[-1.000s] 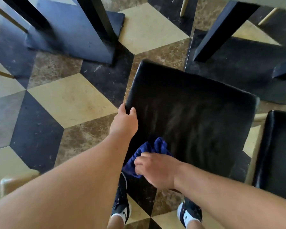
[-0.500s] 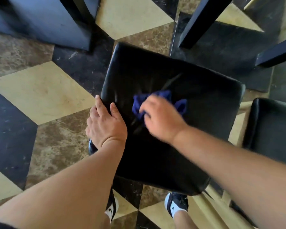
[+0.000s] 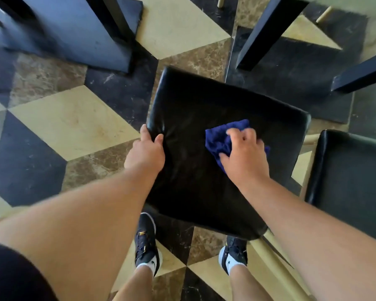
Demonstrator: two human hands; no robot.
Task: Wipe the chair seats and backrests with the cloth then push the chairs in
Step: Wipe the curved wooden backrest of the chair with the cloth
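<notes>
Wiping: a blue cloth is held bunched under the right hand, fingers curled over it, and pressed onto the seat right of centre.
Left hand: the seat's 9 o'clock edge is gripped, thumb laid on top.
Backrest: not shown.
Neighbour: a second black seat is set just beside, at 3 o'clock.
Table legs: seen at 12 to 1 o'clock.
Risk: corners may be missed by so bunched a cloth; the chair could be skidded across the polished tile if the steadying grip is loosened.

Blue cloth under right hand on black chair seat — left hand round its left edge.
</notes>
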